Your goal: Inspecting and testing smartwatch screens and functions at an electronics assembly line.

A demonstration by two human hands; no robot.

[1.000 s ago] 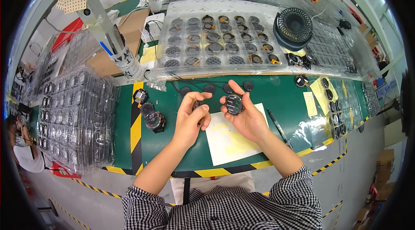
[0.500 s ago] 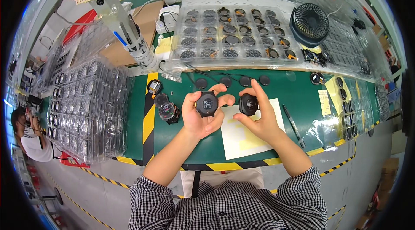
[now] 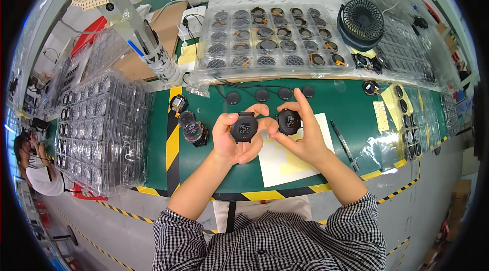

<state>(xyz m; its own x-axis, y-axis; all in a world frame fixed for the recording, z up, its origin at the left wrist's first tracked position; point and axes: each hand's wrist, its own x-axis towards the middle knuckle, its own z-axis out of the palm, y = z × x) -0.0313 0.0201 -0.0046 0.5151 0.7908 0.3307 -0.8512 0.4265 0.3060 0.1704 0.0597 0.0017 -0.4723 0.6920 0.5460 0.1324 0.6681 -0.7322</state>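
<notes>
While clear trays stand stacked at the tabletop's left, your left hand holds a round black watch case, fingers partly curled around its edge. Just right, above a white sheet, your right hand grips a second watch case, thumb and fingers parted by its width. Farther right lies a pen.

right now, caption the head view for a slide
A black watch case in the left hand, another in the right hand, above a green table.
</notes>
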